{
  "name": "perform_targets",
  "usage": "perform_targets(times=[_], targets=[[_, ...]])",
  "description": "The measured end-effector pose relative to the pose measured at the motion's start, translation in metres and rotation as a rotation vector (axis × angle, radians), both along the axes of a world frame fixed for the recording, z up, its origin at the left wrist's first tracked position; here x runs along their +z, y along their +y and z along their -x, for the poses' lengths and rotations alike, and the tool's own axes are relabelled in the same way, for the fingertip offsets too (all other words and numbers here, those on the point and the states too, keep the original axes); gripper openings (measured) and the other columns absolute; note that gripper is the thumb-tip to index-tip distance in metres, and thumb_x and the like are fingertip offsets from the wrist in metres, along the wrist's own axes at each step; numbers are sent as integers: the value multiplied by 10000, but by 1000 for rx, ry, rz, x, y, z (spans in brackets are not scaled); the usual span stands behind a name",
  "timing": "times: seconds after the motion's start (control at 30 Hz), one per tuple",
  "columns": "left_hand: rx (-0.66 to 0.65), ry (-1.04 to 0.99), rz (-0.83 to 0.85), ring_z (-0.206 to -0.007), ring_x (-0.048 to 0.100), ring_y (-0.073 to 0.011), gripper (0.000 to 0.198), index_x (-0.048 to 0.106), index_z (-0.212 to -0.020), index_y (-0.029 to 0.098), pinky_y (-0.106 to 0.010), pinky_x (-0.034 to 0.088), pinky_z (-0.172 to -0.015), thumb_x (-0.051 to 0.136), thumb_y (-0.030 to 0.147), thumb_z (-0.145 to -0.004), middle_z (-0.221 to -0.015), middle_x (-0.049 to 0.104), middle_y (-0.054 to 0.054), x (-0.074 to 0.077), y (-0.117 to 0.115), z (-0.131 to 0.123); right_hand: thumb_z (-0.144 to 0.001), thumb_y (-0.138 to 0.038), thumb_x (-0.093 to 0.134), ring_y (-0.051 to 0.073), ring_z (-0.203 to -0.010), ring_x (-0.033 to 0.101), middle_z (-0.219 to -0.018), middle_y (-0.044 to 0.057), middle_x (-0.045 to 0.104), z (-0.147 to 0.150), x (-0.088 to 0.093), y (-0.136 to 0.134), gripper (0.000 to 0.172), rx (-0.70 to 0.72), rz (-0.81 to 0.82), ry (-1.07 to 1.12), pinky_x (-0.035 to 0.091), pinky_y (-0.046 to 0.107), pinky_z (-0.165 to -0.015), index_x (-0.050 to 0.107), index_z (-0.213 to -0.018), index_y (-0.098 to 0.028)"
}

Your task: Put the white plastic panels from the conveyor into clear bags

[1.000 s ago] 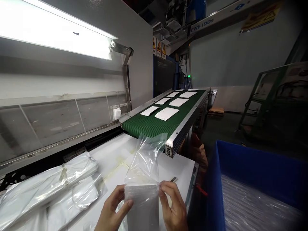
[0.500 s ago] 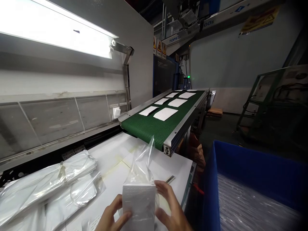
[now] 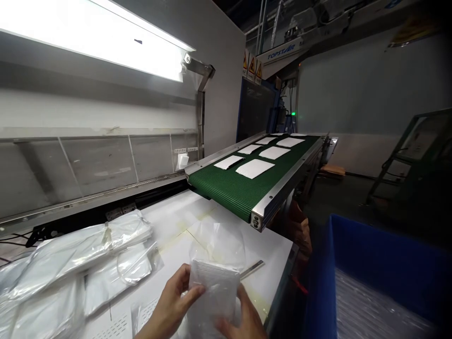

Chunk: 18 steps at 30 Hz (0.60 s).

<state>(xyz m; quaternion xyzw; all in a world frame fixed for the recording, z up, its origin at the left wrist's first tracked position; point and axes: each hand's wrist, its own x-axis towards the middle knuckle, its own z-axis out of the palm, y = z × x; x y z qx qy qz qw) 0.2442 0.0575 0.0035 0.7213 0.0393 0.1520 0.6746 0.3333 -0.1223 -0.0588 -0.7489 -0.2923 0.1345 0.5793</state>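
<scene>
A white rectangular panel inside a clear plastic bag [image 3: 216, 285] is held low in the middle of the view. The bag's loose end spreads out past the panel's far edge, over the white tabletop [image 3: 169, 207]. My left hand [image 3: 180, 299] grips the panel's left side, thumb on the front face. On the right side, my right hand [image 3: 243, 315] closes around the edge, its fingers slightly blurred. A flat metal strip [image 3: 253, 269], perhaps a blade or ruler, lies just beyond it. To the left rest stacks of clear plastic bags [image 3: 77, 256] and perforated white panels [image 3: 115, 326].
Ahead, a green conveyor belt [image 3: 219, 186] carries several flat white panels [image 3: 255, 168]. A blue bin [image 3: 374, 249] holding bagged pieces stands at the lower right. A bright lamp [image 3: 106, 40] hangs at the upper left.
The view has turned slightly left. The bag's upright, pointed end has sunk and spread into a rounded flap. My right hand has moved lower along the bagged panel.
</scene>
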Motion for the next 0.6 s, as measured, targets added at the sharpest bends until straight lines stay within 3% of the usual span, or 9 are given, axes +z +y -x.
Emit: perform_targets(times=[0.07, 0.13, 0.27, 0.33, 0.43, 0.6], targets=[[-3, 34, -63, -873, 599, -219, 194, 576, -950, 184, -312, 463, -788, 621, 295, -798, -904, 652, -44, -12, -1, 9, -634, -496, 712, 302, -1190, 466, -1295, 106, 503, 3, 11, 0, 861, 1, -137, 50, 388, 384, -966, 293, -1339, -233], [-16, 69, -115, -925, 598, -232, 239, 582, -1002, 188, -328, 456, -840, 631, 265, -781, -972, 659, -52, -20, 0, 20, -656, -480, 708, 284, -1222, 442, -1329, 108, 478, 7, 17, 4, 908, 46, -220, 87, 369, 369, -995, 218, -1380, -235], [-57, 139, -90, -966, 595, -242, 302, 576, -1056, 191, -340, 456, -864, 635, 247, -764, -1024, 658, -41, -25, 4, 33, -712, -479, 658, 305, -1047, 576, -1132, 124, 629, 9, -5, 10, 594, 186, -74, 130, 447, 396, -898, 491, -1192, -171], [-87, 146, -37, -957, 600, -250, 331, 568, -1074, 191, -346, 464, -842, 645, 250, -757, -1006, 663, -33, -25, 5, 34, -702, -510, 643, 335, -1006, 594, -1076, 126, 659, 9, -24, 10, 555, 178, 82, 122, 456, 433, -868, 552, -1124, -160], [-161, 91, 19, -970, 594, -266, 366, 566, -1117, 181, -370, 463, -840, 636, 280, -772, -1030, 658, -50, -19, 7, 32, -684, -518, 643, 351, -1046, 571, -1100, 116, 650, 10, -37, 7, 558, 106, 224, 36, 437, 440, -883, 565, -1122, -180], [-208, 16, 198, -1023, 573, -257, 456, 533, -1205, 184, -419, 436, -918, 633, 339, -788, -1125, 620, -92, 11, 15, 28, -720, -515, 610, 311, -971, 602, -1069, 88, 647, 7, -25, 4, 598, 32, 267, 22, 461, 405, -817, 450, -1220, -229]])
